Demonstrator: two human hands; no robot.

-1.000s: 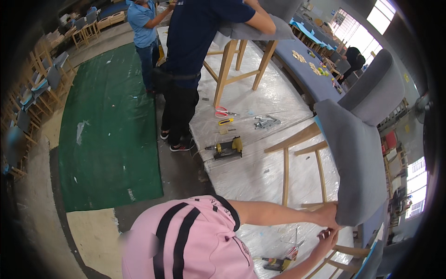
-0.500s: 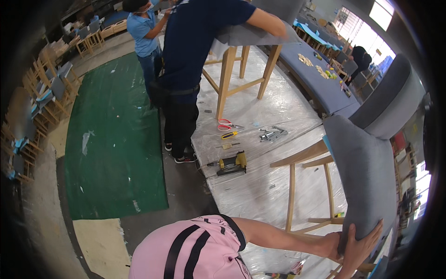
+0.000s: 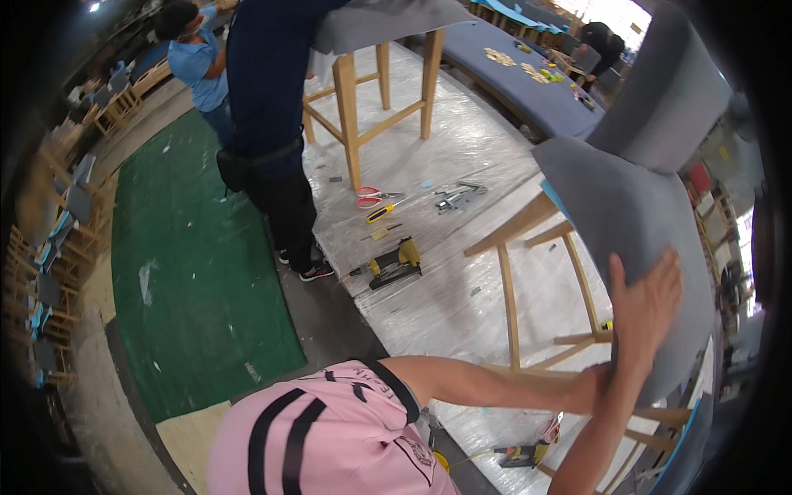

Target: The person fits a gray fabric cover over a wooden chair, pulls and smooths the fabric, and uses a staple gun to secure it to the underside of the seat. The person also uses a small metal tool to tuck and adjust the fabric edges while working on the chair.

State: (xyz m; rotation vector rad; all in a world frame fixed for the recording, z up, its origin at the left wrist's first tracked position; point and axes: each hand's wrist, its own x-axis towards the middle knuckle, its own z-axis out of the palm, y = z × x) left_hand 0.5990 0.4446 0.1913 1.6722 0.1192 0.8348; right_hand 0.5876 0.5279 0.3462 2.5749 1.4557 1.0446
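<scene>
A grey upholstered chair (image 3: 635, 202) with wooden legs stands on the plastic-covered table at my right. My right hand (image 3: 648, 309) lies flat on its seat, thumb apart and fingers stretched out. Crossing from the left, my left arm ends with my left hand (image 3: 596, 389) at the seat's near side edge. Its fingers are hidden behind my right forearm and the seat. Light blue material (image 3: 551, 195) shows along the seat's underside.
A yellow-and-black nail gun (image 3: 392, 264), red-handled scissors (image 3: 375, 198), a yellow cutter (image 3: 379, 214) and metal bolts (image 3: 462, 195) lie on the table (image 3: 445, 305). A second power tool (image 3: 521, 454) lies nearby. A co-worker in dark clothes (image 3: 268, 124) stands at another grey chair (image 3: 388, 25).
My right hand has slid from the seat's near end farther up across its surface. My left hand stays by the edge. The whole view has shifted, and the co-worker appears farther left.
</scene>
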